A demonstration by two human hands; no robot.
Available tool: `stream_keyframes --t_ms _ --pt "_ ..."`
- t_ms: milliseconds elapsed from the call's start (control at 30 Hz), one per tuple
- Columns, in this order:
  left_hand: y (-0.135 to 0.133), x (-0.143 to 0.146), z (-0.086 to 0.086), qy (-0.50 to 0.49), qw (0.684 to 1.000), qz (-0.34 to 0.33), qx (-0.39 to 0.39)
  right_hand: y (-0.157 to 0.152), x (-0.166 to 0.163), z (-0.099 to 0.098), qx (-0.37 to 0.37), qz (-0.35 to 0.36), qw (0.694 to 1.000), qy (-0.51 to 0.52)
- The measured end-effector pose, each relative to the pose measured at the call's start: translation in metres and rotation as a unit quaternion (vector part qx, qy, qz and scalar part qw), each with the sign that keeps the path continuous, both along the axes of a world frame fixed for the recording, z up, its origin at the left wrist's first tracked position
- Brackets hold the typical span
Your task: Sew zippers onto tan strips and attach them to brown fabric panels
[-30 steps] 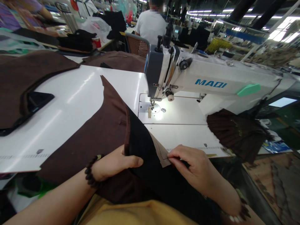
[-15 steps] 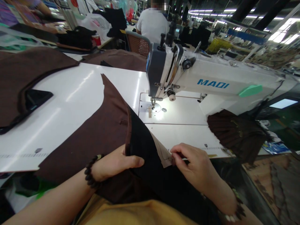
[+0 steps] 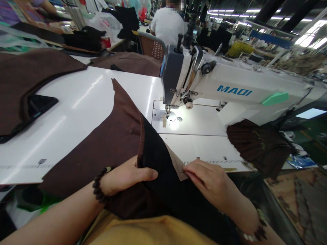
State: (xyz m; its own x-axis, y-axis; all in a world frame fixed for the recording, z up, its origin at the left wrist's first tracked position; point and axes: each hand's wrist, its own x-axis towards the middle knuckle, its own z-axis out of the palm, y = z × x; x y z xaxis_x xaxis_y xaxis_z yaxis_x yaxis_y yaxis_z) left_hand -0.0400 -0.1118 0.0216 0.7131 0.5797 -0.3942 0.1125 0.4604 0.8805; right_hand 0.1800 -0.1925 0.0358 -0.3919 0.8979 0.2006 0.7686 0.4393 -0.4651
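A dark brown fabric piece (image 3: 112, 139) with a black strip (image 3: 155, 149) along its edge lies partly on the white table and hangs over its front edge. My left hand (image 3: 127, 177) is closed on the folded edge, thumb on top of the black strip and the other fingers hidden beneath. A beige pattern piece (image 3: 177, 165) with a thin line on it sticks out from under the black strip. My right hand (image 3: 211, 180) pinches the corner of this beige piece between thumb and fingers. The sewing machine (image 3: 167, 110) stands just beyond, its needle area lit.
More brown fabric (image 3: 38, 81) lies at the left of the white tabletop (image 3: 84, 92). A pleated dark brown piece (image 3: 255, 139) hangs at the right edge. Another person (image 3: 167, 25) sits behind the machine. Cut panels (image 3: 298, 197) lie low at the right.
My right hand has shifted slightly left and its fingers have closed more tightly at the beige piece's corner. My left hand keeps its hold; the view has moved a little.
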Motion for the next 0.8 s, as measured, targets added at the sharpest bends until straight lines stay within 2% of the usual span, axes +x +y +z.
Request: stream_keyframes --t_ms 167,467,567,800 --pt "0.000 0.000 -0.002 0.002 1.000 0.003 -0.006 -0.003 0.001 -0.002 0.033 0.010 0.999 -0.020" --pt "0.000 0.001 -0.002 -0.002 1.000 0.011 -0.015 -0.006 0.001 -0.003 0.040 0.015 0.994 -0.098" --pt "0.000 0.002 -0.001 0.002 1.000 0.017 -0.010 -0.005 -0.001 -0.004 0.063 -0.004 0.995 -0.071" --pt "0.001 0.002 0.001 0.030 0.999 0.006 0.014 -0.004 -0.006 -0.012 0.109 -0.092 0.987 0.068"
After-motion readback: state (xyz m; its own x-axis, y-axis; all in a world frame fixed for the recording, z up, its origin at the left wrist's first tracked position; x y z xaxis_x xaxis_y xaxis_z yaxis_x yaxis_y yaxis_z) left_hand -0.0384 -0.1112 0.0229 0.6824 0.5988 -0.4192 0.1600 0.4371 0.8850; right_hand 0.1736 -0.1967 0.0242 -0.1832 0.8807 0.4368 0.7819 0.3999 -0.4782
